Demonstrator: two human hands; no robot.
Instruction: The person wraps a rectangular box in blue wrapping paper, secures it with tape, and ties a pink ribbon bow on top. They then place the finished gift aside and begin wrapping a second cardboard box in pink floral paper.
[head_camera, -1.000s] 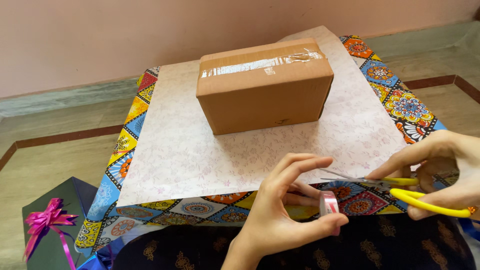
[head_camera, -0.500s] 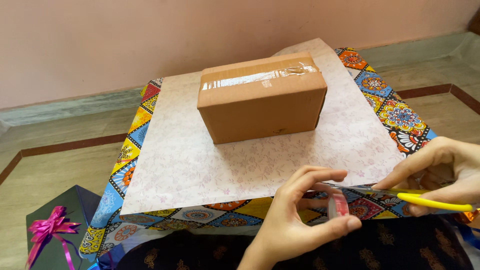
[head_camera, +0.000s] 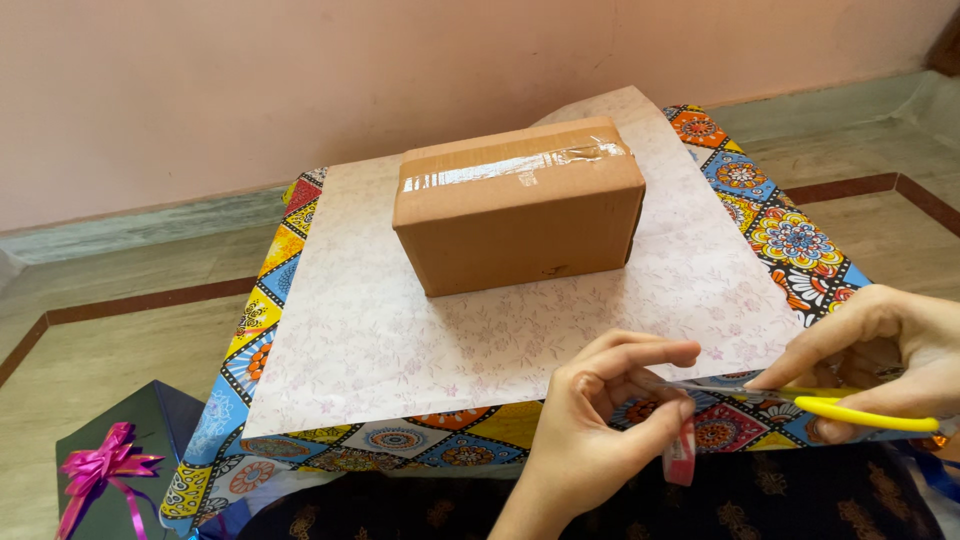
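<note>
Left hand, lower middle of frame, pinches small roll of tape and pulls short strip tight. Right hand, lower right, grips yellow-handled scissors; blades sit at strip, just beside left fingertips.

To cut well, I think: keep strip tight, keep fingers clear of blades, snip in one go.

Brown box sits upper middle on pale flowery paper, over bright patterned cloth. Dark gift box with pink bow at lower left.

Brown box; pale floral paper; multicoloured mandala-print cloth; yellow-handled scissors; magenta bow.
</note>
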